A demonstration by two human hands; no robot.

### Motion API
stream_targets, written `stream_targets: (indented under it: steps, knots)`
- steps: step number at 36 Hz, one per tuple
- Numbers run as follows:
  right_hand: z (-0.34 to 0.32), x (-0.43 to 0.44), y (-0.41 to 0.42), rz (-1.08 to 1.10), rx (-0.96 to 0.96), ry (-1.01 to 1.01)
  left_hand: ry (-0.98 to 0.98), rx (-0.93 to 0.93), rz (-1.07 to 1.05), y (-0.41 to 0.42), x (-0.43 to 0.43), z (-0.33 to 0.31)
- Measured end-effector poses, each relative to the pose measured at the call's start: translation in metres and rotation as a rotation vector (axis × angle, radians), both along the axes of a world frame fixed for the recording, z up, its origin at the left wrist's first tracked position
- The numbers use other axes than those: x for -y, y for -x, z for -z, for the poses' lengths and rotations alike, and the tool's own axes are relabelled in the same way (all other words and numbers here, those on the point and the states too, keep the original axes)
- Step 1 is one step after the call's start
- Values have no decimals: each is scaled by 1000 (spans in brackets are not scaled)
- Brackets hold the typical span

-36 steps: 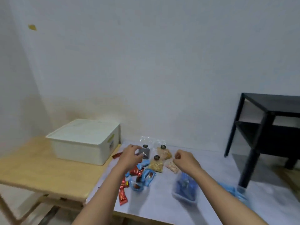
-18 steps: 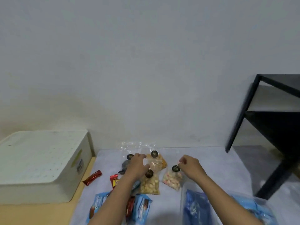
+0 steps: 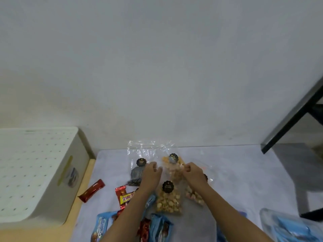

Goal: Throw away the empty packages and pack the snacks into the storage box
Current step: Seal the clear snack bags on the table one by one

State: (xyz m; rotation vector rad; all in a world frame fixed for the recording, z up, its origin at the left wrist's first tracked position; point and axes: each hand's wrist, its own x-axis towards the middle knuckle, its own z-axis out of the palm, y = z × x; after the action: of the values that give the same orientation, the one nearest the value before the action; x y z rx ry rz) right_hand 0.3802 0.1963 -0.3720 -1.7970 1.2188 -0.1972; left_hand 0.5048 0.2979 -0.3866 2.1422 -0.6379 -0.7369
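The storage box (image 3: 40, 172) runs off the left edge, the blue packets (image 3: 103, 227) off the bottom. The right hand (image 3: 194, 173) hides most of a pink-snack bag (image 3: 194, 197). Whether it pinches the orange-snack bag (image 3: 174, 172) is unclear; sticker (image 3: 167, 186) lettering is unreadable

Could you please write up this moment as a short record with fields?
left hand: at the left edge of the orange snack bag; grip unclear
right hand: pinches that bag's right side
storage box: lid on, left of the snacks
other bags: yellow puff bag and pink snack bag, nearer the person
red bar: lies beside the box
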Motion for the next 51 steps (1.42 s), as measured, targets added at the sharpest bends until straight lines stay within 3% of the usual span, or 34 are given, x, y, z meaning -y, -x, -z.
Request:
stream_targets:
  steps: [4, 14, 20, 32, 38, 51]
  knots:
    - [-1, 9, -4, 11, 66, -28, 142, -99, -141, -6, -4, -2]
    - [-50, 28, 12, -237, 151, -73, 329, -315, -125, -10, -27, -39]
    - [-103, 33, 14, -294, 256, 10, 460, -227, -133, -9, -12, -83]
    - [-171, 45, 31, -177, 476, 302, 696, 26, 60, -4, 30, -154]
    - [-182, 44, 37, -293, 384, 241, 665, 122, 135, 2, 34, -170]
    - [-196, 39, 37, -262, 434, 326, 724, 20, 190, 5, 35, -185]
